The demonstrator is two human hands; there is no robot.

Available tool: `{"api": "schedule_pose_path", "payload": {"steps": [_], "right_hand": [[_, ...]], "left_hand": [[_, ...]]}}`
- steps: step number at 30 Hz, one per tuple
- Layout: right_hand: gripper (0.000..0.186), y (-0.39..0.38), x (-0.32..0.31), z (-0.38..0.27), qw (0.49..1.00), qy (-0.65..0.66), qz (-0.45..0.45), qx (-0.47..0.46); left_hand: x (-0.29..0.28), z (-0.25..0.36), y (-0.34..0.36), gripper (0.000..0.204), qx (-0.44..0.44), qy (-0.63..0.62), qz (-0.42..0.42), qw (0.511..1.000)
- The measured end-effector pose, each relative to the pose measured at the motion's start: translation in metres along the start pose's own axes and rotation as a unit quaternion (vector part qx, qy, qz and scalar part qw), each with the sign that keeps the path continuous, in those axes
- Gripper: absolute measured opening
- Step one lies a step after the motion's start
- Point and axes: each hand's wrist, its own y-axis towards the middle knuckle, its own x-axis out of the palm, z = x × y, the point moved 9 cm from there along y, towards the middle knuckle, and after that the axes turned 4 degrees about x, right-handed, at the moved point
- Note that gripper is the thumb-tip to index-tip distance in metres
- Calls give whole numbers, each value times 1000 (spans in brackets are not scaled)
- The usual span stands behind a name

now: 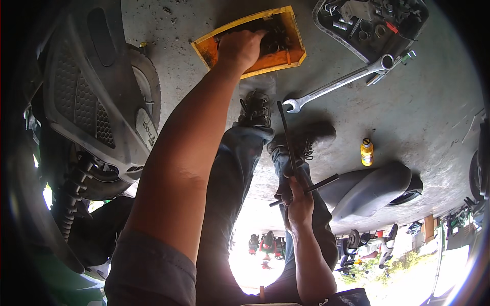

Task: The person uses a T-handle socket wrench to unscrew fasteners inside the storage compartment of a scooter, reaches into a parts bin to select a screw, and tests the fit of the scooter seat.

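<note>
My left hand (241, 48) is down inside a yellow tray (206, 57) on the floor, its fingers curled over dark, greasy parts (275, 41). What the fingertips hold, if anything, is hidden. Lower down, my right hand (299, 201) is closed round a dark T-handle wrench (288, 137) where its crossbar meets the shaft. The long shaft points away from me, over my right shoe. Just beyond its tip lies a large combination wrench (334, 89), slanting up to the right across the floor.
A scooter (87, 97) with a dark body panel and wheel stands on the left. A grey tray (352, 43) of sockets and tools sits at the far right. Nearer on the right are a yellow bottle (367, 153) and a loose dark body panel (377, 188).
</note>
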Motion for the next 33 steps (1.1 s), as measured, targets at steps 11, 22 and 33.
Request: {"api": "schedule_pose_path", "payload": {"steps": [11, 22, 33], "right_hand": [[24, 0, -1, -1, 999, 35, -37, -9], [29, 0, -6, 6, 997, 54, -50, 2], [30, -1, -7, 1, 998, 46, -44, -3]], "left_hand": [[-2, -5, 8, 15, -21, 83, 81, 993], [2, -4, 1, 47, 18, -3, 56, 998], [11, -9, 22, 32, -95, -22, -31, 995]]}}
